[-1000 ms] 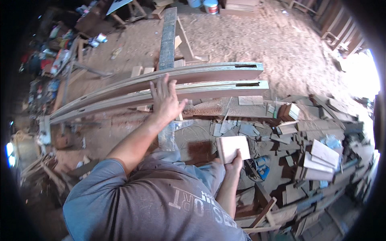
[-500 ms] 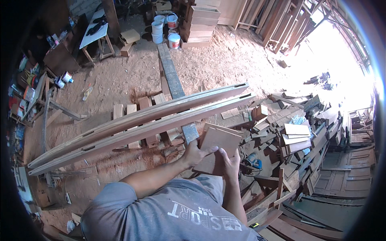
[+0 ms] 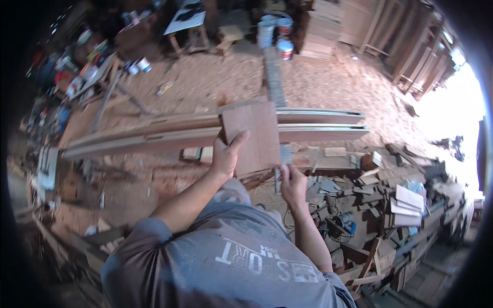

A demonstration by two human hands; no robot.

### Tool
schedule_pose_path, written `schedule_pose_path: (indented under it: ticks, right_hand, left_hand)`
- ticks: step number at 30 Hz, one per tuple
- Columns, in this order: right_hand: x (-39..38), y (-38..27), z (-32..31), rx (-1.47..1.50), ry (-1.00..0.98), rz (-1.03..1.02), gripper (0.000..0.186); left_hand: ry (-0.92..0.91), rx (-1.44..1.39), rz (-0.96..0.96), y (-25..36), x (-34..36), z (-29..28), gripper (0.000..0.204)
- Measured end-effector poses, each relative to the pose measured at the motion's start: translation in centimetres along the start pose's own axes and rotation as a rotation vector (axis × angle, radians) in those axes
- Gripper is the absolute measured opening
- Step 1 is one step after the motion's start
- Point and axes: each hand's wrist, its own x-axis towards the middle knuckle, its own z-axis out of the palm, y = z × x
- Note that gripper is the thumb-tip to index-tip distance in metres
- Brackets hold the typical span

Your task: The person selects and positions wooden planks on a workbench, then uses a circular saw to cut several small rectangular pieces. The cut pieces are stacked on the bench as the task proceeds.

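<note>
A small stack of flat reddish-brown wooden boards (image 3: 254, 134) is held up in front of me, above two long wooden beams. My left hand (image 3: 226, 156) grips the stack's left edge, its thumb lying on the top face and its fingers hidden underneath. At the lower right corner, my right hand (image 3: 293, 186) is closed with thumb and fingertips pinched against the boards. The long beams (image 3: 318, 134), with slots cut near their ends, lie side by side beyond my hands. A narrow grey plank (image 3: 273, 77) runs away from me under them.
To the right spreads a heap of wood offcuts (image 3: 395, 172), with a blue power tool (image 3: 345, 226) on the ground nearby. White buckets (image 3: 265, 33) stand at the back beside stacked wooden boxes (image 3: 321, 31). Cluttered benches (image 3: 95, 77) line the left; a sandal (image 3: 165, 88) lies on the sawdust-covered floor.
The boards have moved up and left in view, now overlapping the beams. My right hand's thumb has left the top face for the lower corner. The view has turned and blurred.
</note>
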Motion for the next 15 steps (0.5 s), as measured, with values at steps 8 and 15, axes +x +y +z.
schedule_pose_path:
  ticks: [8,15]
  right_hand:
    - [-0.1,-6.7,3.0,0.266,-0.135,0.046,0.066]
    - [1.4,-8.3,7.4,0.664,-0.044,0.202,0.049]
  left_hand:
    - [0.123,0.132,-0.022,-1.2,-1.4,-2.9,0.042]
    - [-0.022,-0.118,-0.159,-0.8,3.0,-8.4,0.049]
